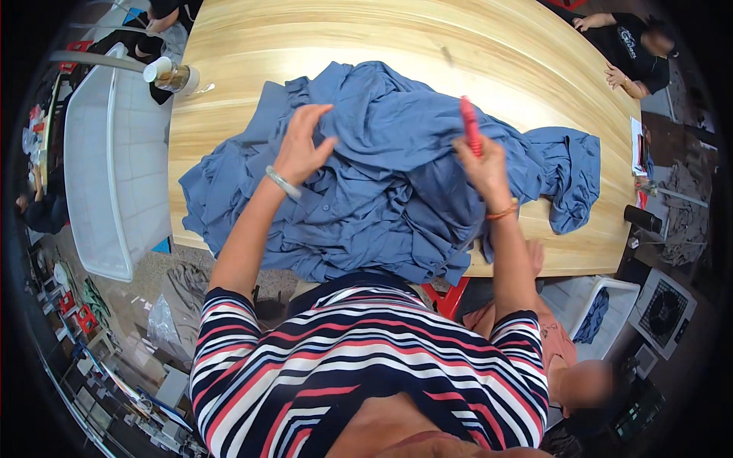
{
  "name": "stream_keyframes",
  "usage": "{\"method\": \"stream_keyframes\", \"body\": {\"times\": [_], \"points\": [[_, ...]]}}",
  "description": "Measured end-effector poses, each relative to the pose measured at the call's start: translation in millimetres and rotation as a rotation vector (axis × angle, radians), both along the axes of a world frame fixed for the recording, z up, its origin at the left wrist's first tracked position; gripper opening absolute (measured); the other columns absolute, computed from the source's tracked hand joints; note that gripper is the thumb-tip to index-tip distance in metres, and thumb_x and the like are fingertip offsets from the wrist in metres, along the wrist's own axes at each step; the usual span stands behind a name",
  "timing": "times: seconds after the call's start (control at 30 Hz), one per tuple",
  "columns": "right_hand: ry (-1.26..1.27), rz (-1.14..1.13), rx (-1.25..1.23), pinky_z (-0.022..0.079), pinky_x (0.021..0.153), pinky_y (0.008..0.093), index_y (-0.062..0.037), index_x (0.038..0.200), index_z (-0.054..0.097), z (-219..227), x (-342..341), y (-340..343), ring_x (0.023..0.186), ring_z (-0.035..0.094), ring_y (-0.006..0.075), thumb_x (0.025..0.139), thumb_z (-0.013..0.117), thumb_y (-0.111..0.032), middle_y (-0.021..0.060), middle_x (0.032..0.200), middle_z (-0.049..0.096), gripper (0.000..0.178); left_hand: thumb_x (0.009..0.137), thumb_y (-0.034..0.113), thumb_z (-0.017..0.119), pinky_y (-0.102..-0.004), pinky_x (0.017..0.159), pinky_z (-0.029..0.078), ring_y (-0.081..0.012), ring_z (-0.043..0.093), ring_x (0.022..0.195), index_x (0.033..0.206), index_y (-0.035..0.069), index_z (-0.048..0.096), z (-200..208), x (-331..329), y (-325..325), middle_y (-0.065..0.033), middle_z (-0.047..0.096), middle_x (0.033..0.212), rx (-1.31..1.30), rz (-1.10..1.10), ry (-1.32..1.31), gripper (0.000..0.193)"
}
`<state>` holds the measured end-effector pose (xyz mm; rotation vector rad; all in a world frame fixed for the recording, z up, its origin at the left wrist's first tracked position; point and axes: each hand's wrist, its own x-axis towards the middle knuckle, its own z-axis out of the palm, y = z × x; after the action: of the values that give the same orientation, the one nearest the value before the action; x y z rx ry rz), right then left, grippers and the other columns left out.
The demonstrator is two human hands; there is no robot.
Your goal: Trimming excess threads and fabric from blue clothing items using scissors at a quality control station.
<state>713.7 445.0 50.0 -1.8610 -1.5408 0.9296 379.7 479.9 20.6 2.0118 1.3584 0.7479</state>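
A heap of blue garments [397,183] lies on a light wooden table [366,38] in front of me. My left hand [301,145], with a silver bangle on the wrist, rests on the cloth with its fingers spread. My right hand [481,164], wearing an orange wrist band, is closed around a slim red tool [470,126] that points up and away from me, just above the pile's right side. Whether the tool is a pen or a cutter I cannot tell.
A large white plastic bin [114,168] stands left of the table, with a roll of tape [172,75] near the table's corner. A seated person [634,53] is at the far right end. Another person [580,374] sits low at my right, beside a white crate [603,294].
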Motion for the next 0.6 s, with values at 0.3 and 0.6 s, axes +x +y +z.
{"method": "stream_keyframes", "body": {"times": [0.3, 0.6], "points": [[-0.377, -0.014, -0.026, 0.044, 0.064, 0.0446, 0.0027, 0.079, 0.059, 42, 23, -52, 0.068, 0.054, 0.0409, 0.082, 0.068, -0.022, 0.0199, 0.068, 0.054, 0.027, 0.075, 0.009, 0.071, -0.034, 0.072, 0.048, -0.0255, 0.058, 0.089, 0.112, 0.003, 0.055, 8, 24, -24, -0.013, 0.057, 0.104, 0.021, 0.213, 0.011, 0.04], [-0.074, -0.095, 0.057, 0.046, 0.061, 0.0442, -0.0025, 0.106, 0.048, 63, 25, -90, 0.068, 0.058, 0.0419, 0.084, 0.062, -0.012, 0.0192, 0.08, 0.061, 0.027, 0.092, 0.016, 0.056, -0.0308, 0.074, 0.053, -0.0223, 0.064, 0.09, 0.108, 0.005, 0.05, -10, 89, -73, -0.0102, 0.06, 0.104, -1.161, 0.478, -1.529, 0.02]]}}
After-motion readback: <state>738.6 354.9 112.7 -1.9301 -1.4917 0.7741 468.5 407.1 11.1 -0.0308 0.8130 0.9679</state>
